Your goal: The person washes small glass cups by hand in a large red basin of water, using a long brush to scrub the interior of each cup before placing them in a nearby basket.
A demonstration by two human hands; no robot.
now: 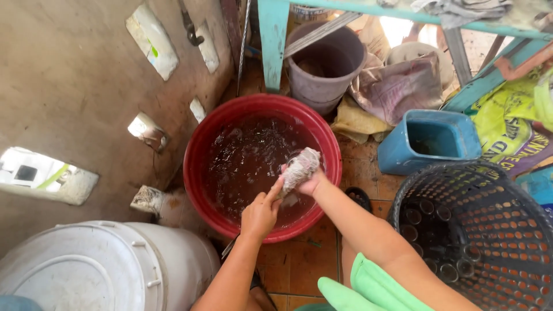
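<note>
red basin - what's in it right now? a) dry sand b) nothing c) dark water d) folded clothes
c, the red basin holds dark, rippled water, and the right hand holds a wet wad of cloth over it, with the left hand touching the wad's lower end.

Bare forearms; light green garment (368,285), perhaps shorts, at bottom edge.
</note>
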